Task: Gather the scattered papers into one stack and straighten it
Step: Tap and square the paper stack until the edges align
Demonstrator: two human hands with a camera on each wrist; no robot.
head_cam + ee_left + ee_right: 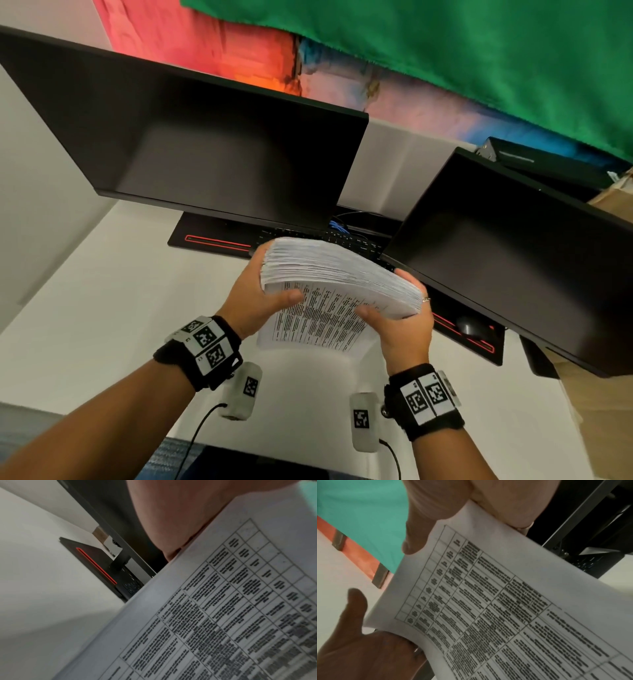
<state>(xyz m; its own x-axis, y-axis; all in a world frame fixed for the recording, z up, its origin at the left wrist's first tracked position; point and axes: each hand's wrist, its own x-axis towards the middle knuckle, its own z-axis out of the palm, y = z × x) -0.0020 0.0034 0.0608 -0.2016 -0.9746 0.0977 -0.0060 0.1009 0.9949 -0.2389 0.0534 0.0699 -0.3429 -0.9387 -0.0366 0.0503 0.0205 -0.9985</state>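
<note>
Two hands, left [255, 301] and right [402, 329], clamped on one paper stack [339, 277]; printed table text blurred, unreadable.

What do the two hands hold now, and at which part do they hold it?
Both hold the stack of papers, lifted above the desk. The left hand grips its left edge, the right hand its right edge, thumbs on the printed face.

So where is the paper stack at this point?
In the head view the paper stack is held up off the white desk, centre frame, gripped between the left hand and right hand, just in front of the keyboard.
</note>
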